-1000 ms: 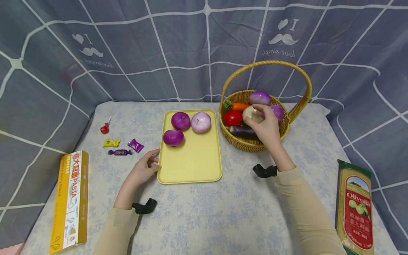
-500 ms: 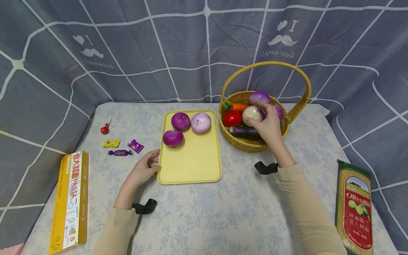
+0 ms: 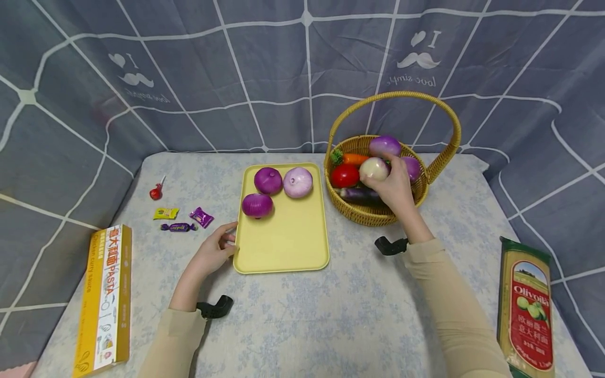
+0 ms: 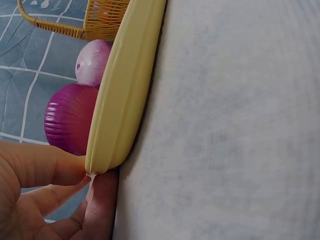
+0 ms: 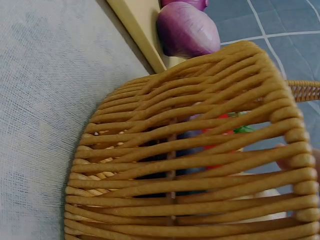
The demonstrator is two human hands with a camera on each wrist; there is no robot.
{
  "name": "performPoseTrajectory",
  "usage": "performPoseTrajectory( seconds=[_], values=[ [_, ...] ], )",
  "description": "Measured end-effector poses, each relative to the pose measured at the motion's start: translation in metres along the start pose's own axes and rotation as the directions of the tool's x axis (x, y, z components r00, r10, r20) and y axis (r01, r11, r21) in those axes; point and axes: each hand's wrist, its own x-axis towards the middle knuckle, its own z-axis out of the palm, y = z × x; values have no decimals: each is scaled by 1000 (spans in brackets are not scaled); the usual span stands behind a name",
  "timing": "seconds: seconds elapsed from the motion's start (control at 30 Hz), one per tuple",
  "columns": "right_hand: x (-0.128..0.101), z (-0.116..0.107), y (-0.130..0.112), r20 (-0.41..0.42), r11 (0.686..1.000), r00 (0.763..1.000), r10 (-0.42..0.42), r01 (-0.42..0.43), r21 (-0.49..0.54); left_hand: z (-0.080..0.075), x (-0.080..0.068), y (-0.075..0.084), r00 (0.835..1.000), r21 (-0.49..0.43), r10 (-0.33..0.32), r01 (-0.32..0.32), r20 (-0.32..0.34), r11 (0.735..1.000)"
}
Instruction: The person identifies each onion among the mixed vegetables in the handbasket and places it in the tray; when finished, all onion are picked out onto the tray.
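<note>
1. Our right hand (image 3: 397, 188) was inside the wicker basket (image 3: 378, 214), fingers curled round a pale onion (image 3: 373, 169) — a full grasp from the near right side, the onion held just above the other produce.
2. We judged the pale onion light, stiff and smooth-skinned, so rather slippery; a wrap round its widest part, as here, seemed the safest hold.
3. It sat at the basket's middle, touching or just beside a tomato (image 3: 344, 175) on its left, with a purple onion (image 3: 385, 145) on the far side and an aubergine (image 3: 359, 195) on the near side. A carrot (image 3: 352, 157) lay far left in the basket.
4. Our left hand (image 3: 214, 252) rested on the table, thumb and fingers pinching the near left corner of the yellow tray (image 4: 125, 95) — a light hold, as the left wrist view showed.
5. On the tray's far end lay three onions (image 3: 268, 179), well apart from the basket.
</note>
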Motion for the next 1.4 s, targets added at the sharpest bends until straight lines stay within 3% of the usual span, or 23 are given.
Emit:
performPoseTrajectory(
  seconds=[0.27, 0.63, 1.13, 1.4],
  values=[
    [6, 10, 7, 18, 998, 998, -60, 60, -27, 0, 0, -1, 1000, -1, -2, 2, -1, 1000],
    [7, 15, 12, -29, 995, 998, -63, 61, -85, 1, -1, 1, 1000, -9, -5, 6, 9, 1000],
    [-7, 2, 1, -45, 999, 999, -2, 5, 53, -1, -1, 2, 1000, -4, -4, 4, 7, 1000],
    [-24, -3, -14, -57, 987, 998, -9, 18, 159, 0, -1, 3, 1000, -25, 16, -16, 6, 1000]
  ],
)
